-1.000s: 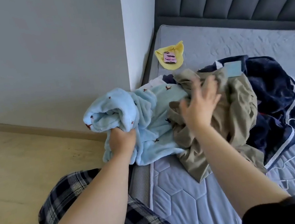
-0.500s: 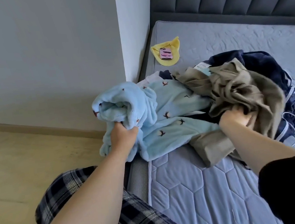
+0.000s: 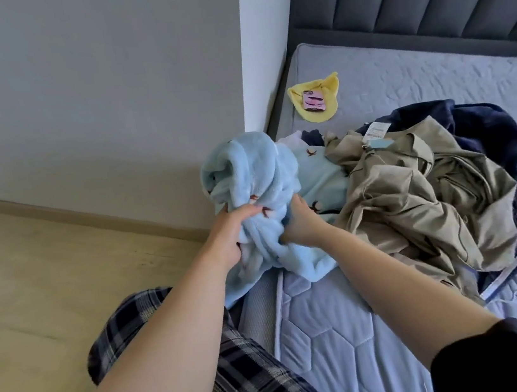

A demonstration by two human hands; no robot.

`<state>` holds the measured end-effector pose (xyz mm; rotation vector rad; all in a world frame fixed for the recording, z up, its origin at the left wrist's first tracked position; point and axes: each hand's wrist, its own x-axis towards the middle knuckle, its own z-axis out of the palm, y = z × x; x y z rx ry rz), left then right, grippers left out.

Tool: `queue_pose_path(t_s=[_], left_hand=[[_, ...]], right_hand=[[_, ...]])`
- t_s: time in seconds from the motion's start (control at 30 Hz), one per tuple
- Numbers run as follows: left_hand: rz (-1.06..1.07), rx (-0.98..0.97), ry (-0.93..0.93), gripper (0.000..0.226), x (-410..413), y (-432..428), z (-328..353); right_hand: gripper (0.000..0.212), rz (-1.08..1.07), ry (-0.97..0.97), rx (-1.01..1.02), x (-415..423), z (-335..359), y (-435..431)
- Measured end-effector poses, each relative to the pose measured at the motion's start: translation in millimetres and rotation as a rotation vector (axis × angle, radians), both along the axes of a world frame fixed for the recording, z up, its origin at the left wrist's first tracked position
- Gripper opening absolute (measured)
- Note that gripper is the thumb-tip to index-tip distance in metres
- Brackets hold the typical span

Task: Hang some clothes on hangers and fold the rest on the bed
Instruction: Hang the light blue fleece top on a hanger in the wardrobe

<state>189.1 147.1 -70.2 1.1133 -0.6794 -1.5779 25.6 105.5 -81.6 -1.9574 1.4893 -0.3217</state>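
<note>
Head view shows your fingers (image 3: 243, 213) curled tight into a light blue fleece garment with small brown bird prints (image 3: 248, 177). Your left hand (image 3: 227, 233) grips its bunched folds from one side and your right hand (image 3: 301, 228) clamps them from the other, the two hands close together. The fleece is held up at the near left edge of the grey quilted bed (image 3: 336, 334), its tail trailing onto the mattress. Just beside it lies a crumpled khaki garment (image 3: 417, 200), overlapping a dark navy garment (image 3: 490, 130). Farther off, near the headboard corner, a yellow cloth (image 3: 328, 86) carries a small pink card (image 3: 313, 100).
</note>
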Motion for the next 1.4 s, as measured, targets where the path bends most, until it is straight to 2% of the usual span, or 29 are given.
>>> queue_pose_path(t_s=[0.07,0.1,0.17,0.3,0.43,0.57,0.63,0.67,0.73,0.83,0.97,1.1,1.23,1.4], left_hand=[[-0.015,-0.028,-0.034,0.033,2,-2,11],[-0.004,-0.045,-0.045,0.039,4,-4,19],[0.044,-0.090,-0.021,0.048,12,-10,42],[0.050,-0.266,0.080,0.044,23,-23,110],[0.078,-0.426,0.057,0.048,25,-29,185],[0.100,-0.518,0.015,0.049,22,-26,255],[0.119,-0.555,0.021,0.048,20,-22,285],[0.121,-0.580,0.031,0.047,19,-21,299],[0.121,-0.642,0.040,0.038,15,-18,327],[0.157,-0.730,0.004,0.023,12,-15,365],[0.186,-0.753,0.042,0.035,23,-9,406],[0.224,-0.798,0.127,0.041,38,0,455],[0.245,-0.906,0.217,0.060,69,6,501],[0.331,-1.008,0.167,0.054,127,19,548]], right_hand=[[0.029,-0.085,-0.097,-0.060,10,7,-1],[0.018,-0.146,-0.152,-0.072,16,15,-2],[0.023,-0.222,-0.306,-0.111,29,35,-7],[0.038,-0.320,-0.630,-0.235,49,116,-20],[0.038,-0.252,-0.810,-0.365,54,209,-19],[0.019,-0.189,-1.001,-0.350,63,289,-5],[0.006,-0.154,-1.088,-0.263,66,324,0],[0.019,-0.110,-1.123,-0.200,66,339,1],[0.035,0.003,-1.163,-0.127,65,363,3],[0.028,0.131,-1.139,-0.186,63,389,5],[0.044,0.161,-1.144,-0.207,70,429,7],[0.051,0.199,-1.139,-0.299,95,478,12],[0.055,0.239,-1.195,-0.373,132,523,7],[0.053,0.376,-1.261,-0.376,190,571,15]])
